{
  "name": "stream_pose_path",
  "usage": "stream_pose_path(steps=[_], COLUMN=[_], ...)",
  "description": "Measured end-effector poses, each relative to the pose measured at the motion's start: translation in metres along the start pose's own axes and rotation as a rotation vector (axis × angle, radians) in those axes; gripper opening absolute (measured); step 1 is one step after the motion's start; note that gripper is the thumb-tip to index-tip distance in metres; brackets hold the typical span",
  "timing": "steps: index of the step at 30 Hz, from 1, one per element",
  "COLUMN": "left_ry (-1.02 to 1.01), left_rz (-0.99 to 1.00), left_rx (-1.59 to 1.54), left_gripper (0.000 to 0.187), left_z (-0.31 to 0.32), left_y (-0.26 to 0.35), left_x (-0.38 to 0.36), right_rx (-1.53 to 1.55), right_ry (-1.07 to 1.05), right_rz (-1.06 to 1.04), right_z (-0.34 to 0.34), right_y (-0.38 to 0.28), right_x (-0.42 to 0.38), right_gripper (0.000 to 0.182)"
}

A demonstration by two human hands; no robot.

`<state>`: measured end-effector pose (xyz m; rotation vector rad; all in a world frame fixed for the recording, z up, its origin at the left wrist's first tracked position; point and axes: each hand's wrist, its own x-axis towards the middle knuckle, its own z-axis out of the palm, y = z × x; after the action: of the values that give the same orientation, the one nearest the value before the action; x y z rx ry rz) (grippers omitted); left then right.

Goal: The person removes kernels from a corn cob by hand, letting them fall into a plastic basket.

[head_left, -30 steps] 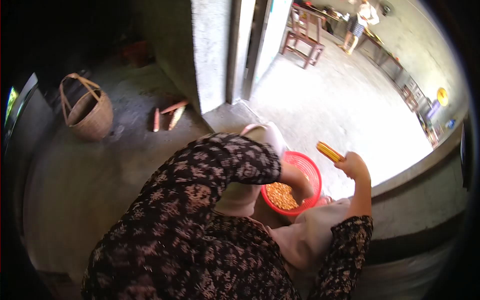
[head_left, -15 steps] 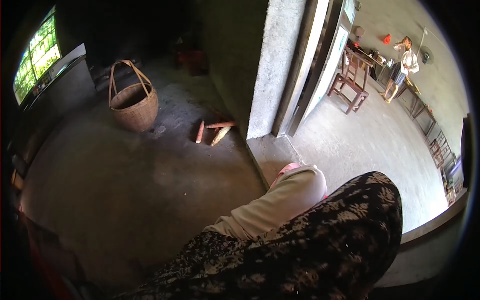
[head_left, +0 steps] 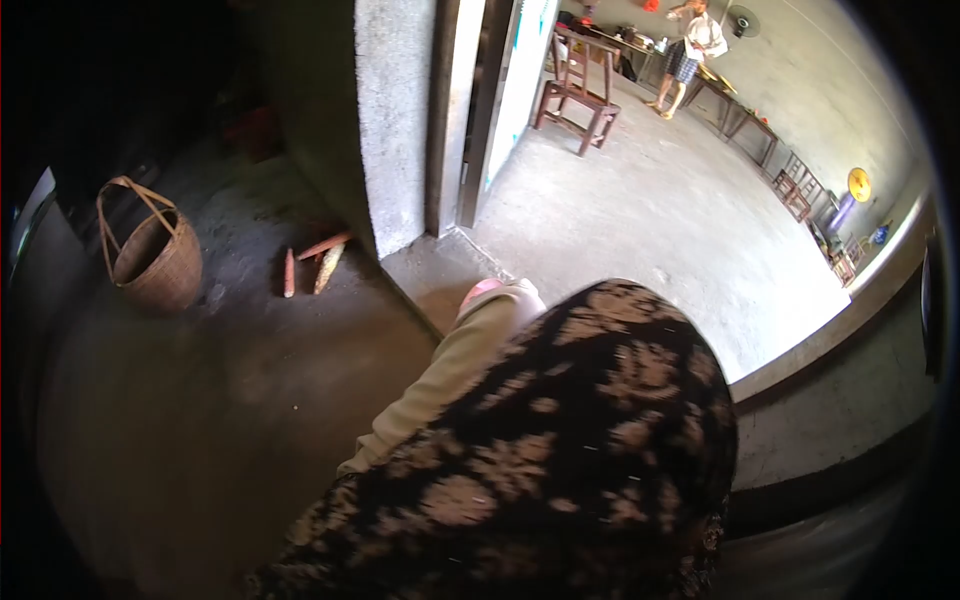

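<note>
Neither my left hand nor my right hand shows in the head view. Dark floral cloth [head_left: 560, 440] of my clothing fills the lower middle, hiding whatever lies behind it. Beside it a beige trouser leg [head_left: 440, 375] ends near a pink shoe [head_left: 482, 290] at the doorway. To the left, a woven basket [head_left: 165, 262] with a tall looped handle stands upright on the floor. Several reddish and pale pieces that look like corncobs [head_left: 328, 268] lie near the wall, apart from the basket.
A rough wall end [head_left: 395, 130] and door frame [head_left: 452, 120] divide the dark room from a bright one. Over there are a wooden chair [head_left: 580, 95], a person [head_left: 685, 55] standing by long tables, a wall fan [head_left: 743, 22] and a yellow round object [head_left: 859, 184].
My view has swung right, so the basket, cobs and doorway sit farther left. The floral cloth looks larger. A yellow round object now shows at the right, while the window has left view.
</note>
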<state>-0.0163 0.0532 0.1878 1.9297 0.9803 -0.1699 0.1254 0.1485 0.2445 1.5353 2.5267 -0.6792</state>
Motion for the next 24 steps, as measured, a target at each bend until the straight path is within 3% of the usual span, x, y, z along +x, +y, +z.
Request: stream_pose_path(steps=[3,5,11,17,21,24], left_ry=[-0.024,-0.053,-0.161,0.784,1.010,0.990], left_rz=[0.025,0.034,0.033,-0.128,-0.170,-0.067], left_rx=[-0.063,-0.097,-0.173,-1.140,-1.472,-1.570], left_gripper=[0.025,0.025,0.025,0.029,0.045,0.054], left_z=[0.006,0.010,0.022,-0.031,-0.047,-0.040], left_y=[0.015,0.026,0.046,-0.019,-0.032,-0.046], left_x=[0.014,0.023,0.041,0.017,0.013,0.022], right_rx=[0.042,0.077,0.190,0.300,0.382,0.360], right_ry=[0.069,0.017,0.026,0.004,0.000,0.020], right_rz=[-0.140,-0.018,-0.010,0.061,0.075,0.037], right_z=[0.006,0.000,-0.005,-0.011,-0.010,-0.010], right_y=[0.013,-0.001,0.004,0.014,0.014,0.013], right_x=[0.011,0.000,-0.006,-0.012,-0.013,-0.012], right_gripper=[0.039,0.039,0.040,0.046,0.043,0.048])
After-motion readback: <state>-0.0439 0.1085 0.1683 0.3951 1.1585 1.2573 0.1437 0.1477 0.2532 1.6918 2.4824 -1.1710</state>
